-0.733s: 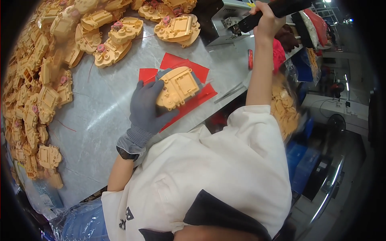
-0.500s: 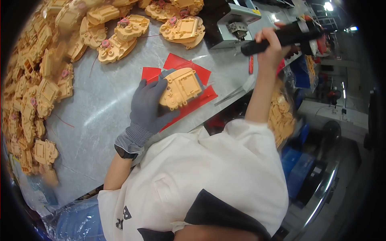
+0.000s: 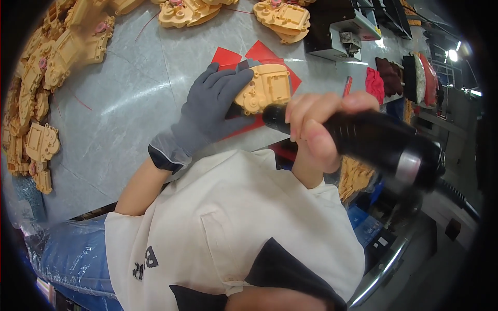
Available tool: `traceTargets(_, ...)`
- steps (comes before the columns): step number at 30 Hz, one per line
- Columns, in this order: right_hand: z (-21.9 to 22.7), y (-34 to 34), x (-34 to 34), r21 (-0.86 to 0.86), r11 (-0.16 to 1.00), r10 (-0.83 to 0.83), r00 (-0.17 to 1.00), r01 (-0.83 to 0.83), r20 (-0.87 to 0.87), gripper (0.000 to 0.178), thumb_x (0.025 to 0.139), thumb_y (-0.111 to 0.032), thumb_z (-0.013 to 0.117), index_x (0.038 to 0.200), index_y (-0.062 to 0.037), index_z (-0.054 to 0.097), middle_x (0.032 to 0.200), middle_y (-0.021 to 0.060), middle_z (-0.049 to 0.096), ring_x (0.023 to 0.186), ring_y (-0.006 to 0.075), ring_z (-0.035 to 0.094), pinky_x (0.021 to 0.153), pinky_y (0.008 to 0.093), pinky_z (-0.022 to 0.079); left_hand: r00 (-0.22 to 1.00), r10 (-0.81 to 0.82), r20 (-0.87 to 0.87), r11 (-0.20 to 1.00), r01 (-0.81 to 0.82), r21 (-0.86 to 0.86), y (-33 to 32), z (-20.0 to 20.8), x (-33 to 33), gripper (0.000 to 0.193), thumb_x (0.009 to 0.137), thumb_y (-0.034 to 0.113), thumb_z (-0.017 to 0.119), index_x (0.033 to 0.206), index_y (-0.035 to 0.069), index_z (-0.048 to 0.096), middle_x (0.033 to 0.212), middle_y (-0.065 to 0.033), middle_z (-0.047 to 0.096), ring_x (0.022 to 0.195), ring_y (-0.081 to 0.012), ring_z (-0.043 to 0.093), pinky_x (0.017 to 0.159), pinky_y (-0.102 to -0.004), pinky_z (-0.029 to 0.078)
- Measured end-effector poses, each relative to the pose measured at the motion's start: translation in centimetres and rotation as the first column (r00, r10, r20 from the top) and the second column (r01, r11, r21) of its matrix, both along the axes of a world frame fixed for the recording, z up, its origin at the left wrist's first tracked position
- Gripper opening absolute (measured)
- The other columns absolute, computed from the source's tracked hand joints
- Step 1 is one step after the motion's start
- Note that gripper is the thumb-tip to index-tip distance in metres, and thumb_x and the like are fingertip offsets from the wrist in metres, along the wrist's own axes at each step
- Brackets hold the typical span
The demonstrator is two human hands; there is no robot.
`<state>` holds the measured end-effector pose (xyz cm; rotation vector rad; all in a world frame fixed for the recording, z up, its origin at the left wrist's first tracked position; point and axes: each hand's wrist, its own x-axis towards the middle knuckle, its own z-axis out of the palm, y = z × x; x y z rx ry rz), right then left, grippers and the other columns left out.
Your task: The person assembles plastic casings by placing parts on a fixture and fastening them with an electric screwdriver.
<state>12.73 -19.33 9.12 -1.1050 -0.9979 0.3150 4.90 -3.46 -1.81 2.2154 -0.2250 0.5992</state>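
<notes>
My left hand [image 3: 210, 106], in a grey glove, grips the left side of a yellow-orange plastic housing [image 3: 270, 85] with a raised rectangular frame and round bosses. The housing sits above red sheets [image 3: 264, 52] on the grey table; a grey block under it is mostly covered. My bare right hand [image 3: 321, 124] is wrapped round a black electric screwdriver [image 3: 381, 137], which lies almost level with its cord trailing to the right. The screwdriver's nose is at the housing's lower edge; whether it touches cannot be made out.
Many similar yellow housings [image 3: 67, 52] are heaped along the left and far side, some with thin red wires. A metal-and-black machine [image 3: 337, 39] stands at the far right. A red-handled tool [image 3: 347, 85] lies near it, with pink and dark cloths [image 3: 374, 85] beyond.
My right hand has brought the screwdriver down and left from the far right to the housing. My left hand keeps hold of the housing. The whole view has shifted.
</notes>
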Motion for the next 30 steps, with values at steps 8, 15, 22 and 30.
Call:
traceTargets(8,-0.4,1.5,-0.4,-0.089,0.994,-0.058,0.998,0.059,0.015,0.041,0.076,0.011,0.057,0.102,-0.0065,0.032,0.068,0.0083,0.053,0.058,0.0157,0.053,0.06,0.0303,0.048,1.0,0.019,0.004,1.0,-0.019,-0.012,0.0,-0.4,-0.5,0.077,0.063,0.03,0.077,0.128,0.007,0.044,0.113,-0.0106,0.057,0.103,-0.0279,0.054,0.099,-0.0464,0.037)
traceTargets(15,-0.6,2.1,-1.4,-0.062,0.995,-0.076,0.993,0.082,0.094,0.04,0.075,0.009,0.057,0.103,-0.0061,0.034,0.065,0.0083,0.051,0.054,0.017,0.05,0.056,0.0317,0.045,1.0,-0.002,0.012,1.0,0.002,-0.013,0.0,-0.2,0.4,0.077,0.063,0.032,0.077,0.128,0.007,0.045,0.114,-0.0109,0.056,0.104,-0.0281,0.053,0.1,-0.0461,0.035)
traceTargets(22,-0.4,-0.9,-0.2,-0.115,0.978,-0.17,0.985,0.172,0.027,0.045,0.072,0.007,0.056,0.109,-0.0073,0.036,0.06,0.0066,0.048,0.049,0.0186,0.048,0.053,0.0338,0.043,0.996,0.063,0.069,0.998,-0.062,-0.013,-0.8,0.3,-0.6,0.071,0.067,0.033,0.075,0.125,0.004,0.046,0.111,-0.0143,0.057,0.102,-0.0315,0.053,0.096,-0.0466,0.036)
traceTargets(30,5.1,-6.7,14.6,0.252,0.641,-0.711,0.685,0.725,-0.163,0.041,0.065,0.01,0.055,0.103,-0.0031,0.047,0.054,0.0055,0.051,0.047,0.0158,0.052,0.055,0.0296,0.045,1.0,0.003,-0.008,0.997,-0.003,-0.073,-1.1,1.9,0.4,0.07,0.065,0.032,0.074,0.12,-0.004,0.048,0.091,-0.0187,0.058,0.088,-0.0351,0.054,0.09,-0.045,0.037)
